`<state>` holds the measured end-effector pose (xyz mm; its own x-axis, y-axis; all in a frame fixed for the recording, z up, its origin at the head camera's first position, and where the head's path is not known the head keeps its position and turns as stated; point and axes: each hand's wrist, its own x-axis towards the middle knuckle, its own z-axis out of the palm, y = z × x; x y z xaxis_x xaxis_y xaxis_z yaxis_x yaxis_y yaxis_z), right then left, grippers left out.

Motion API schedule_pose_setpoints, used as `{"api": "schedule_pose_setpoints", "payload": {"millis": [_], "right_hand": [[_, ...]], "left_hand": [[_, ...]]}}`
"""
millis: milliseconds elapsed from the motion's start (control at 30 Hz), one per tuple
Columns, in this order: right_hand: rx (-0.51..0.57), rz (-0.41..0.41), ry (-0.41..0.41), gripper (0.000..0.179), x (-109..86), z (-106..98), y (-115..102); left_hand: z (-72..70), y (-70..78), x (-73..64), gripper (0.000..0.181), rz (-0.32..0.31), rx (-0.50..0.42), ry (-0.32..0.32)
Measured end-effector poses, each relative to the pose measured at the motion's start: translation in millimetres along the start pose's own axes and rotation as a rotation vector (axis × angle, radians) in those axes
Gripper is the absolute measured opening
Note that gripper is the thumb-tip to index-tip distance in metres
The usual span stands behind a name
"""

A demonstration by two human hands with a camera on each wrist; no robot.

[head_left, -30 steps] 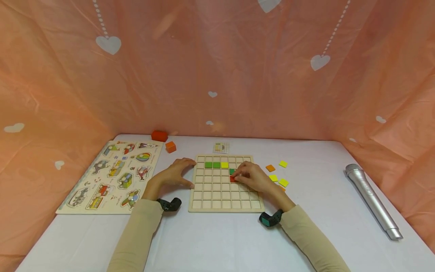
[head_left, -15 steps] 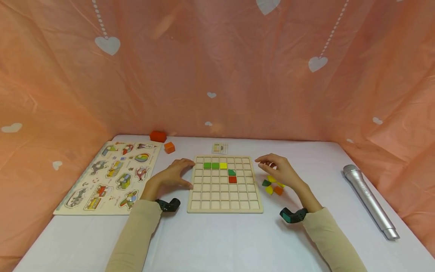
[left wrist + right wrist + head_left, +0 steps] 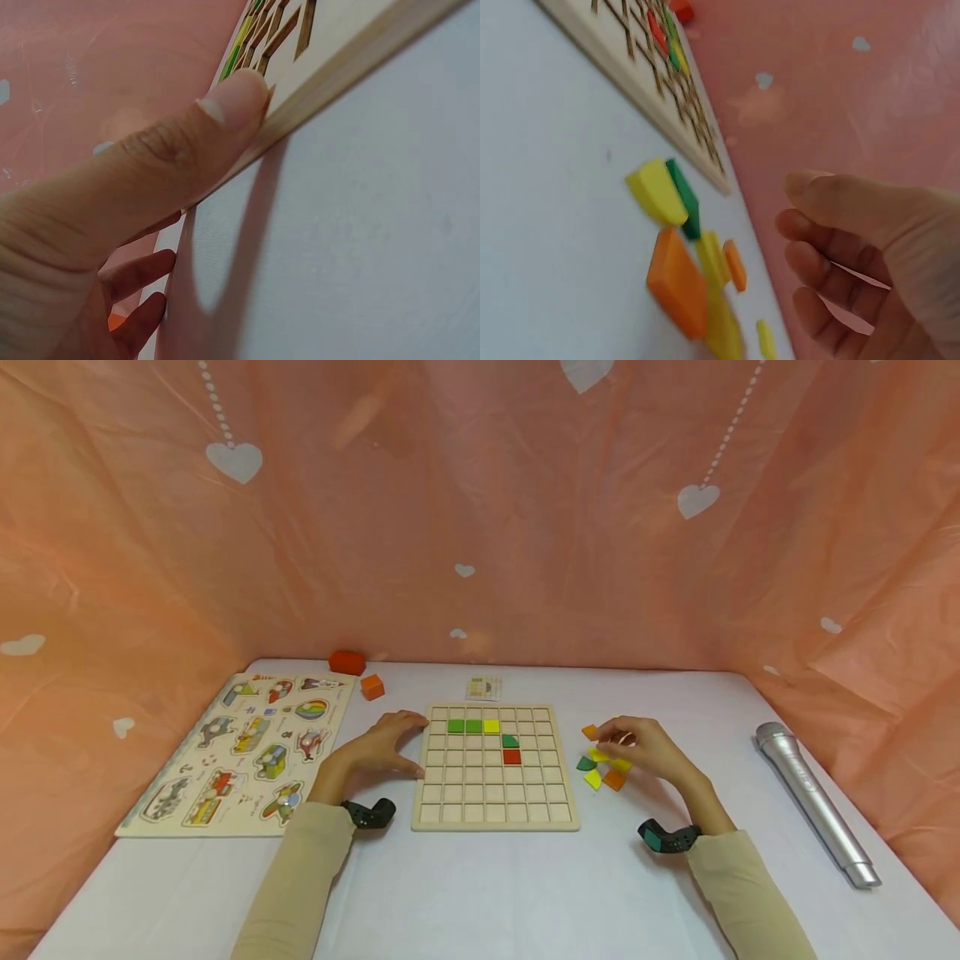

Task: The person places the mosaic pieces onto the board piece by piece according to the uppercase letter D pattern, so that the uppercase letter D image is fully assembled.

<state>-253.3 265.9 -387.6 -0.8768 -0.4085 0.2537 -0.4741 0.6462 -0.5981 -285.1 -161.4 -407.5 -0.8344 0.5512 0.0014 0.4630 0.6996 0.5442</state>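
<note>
A wooden grid board (image 3: 480,823) lies in the middle of the table. In its cells are two green tiles (image 3: 465,727), a yellow tile (image 3: 491,727), a green tile with a cut corner (image 3: 510,741) and a red tile (image 3: 512,757). My left hand (image 3: 378,747) rests at the board's left edge, thumb and fingers spread; in the left wrist view the thumb (image 3: 236,97) lies against the edge. My right hand (image 3: 651,747) hovers over loose tiles, fingers loosely bent and holding nothing. Among those tiles are an orange tile (image 3: 679,285), a yellow one (image 3: 656,191) and a green one (image 3: 684,199).
A picture puzzle board (image 3: 240,752) lies to the left. Behind it sit a red block (image 3: 347,662) and an orange cube (image 3: 372,687). A small pattern card (image 3: 483,688) lies beyond the grid board. At the right is a silver microphone (image 3: 817,802). A pink curtain (image 3: 480,510) closes the back.
My right hand has let go of the red tile in its cell and moved right, off the board, then down over the loose tiles. The left hand stays at the board's edge.
</note>
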Motion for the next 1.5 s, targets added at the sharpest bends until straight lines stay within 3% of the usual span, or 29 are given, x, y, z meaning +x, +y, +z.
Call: {"api": "schedule_pose_setpoints", "payload": {"millis": [133, 300, 500, 667, 967, 1300, 1500], "right_hand": [[0.017, 0.039, -0.019, 0.01, -0.4, 0.8, 4.9], [0.031, 0.066, -0.047, 0.01, 1.5, 7.8, 7.3], [-0.102, 0.107, -0.083, 0.022, 5.2, 22.4, 1.1], [-0.199, 0.098, -0.058, 0.025, 5.9, 29.1, -2.5], [-0.109, -0.002, -0.081, 0.021, 5.5, 28.7, -1.3], [-0.129, -0.051, -0.102, 0.019, 4.7, 29.8, 2.1], [-0.067, -0.115, -0.088, 0.025, 9.9, 33.2, -8.6]], "left_hand": [[1.0, -2.3, 0.0, 0.081, 0.026, 0.014, 0.011], [2.0, -4.1, 0.9, 0.08, 0.004, 0.018, 0.005], [1.5, -1.7, 0.5, 0.081, -0.002, 0.007, -0.001], [0.7, 0.0, -0.2, 0.081, 0.004, 0.003, -0.001], [1.4, -1.1, 0.8, 0.082, -0.008, 0.003, -0.005], [2.0, -0.9, 1.0, 0.082, -0.015, 0.003, -0.009], [1.4, -1.6, 0.6, 0.081, 0.007, 0.001, -0.001]]}}
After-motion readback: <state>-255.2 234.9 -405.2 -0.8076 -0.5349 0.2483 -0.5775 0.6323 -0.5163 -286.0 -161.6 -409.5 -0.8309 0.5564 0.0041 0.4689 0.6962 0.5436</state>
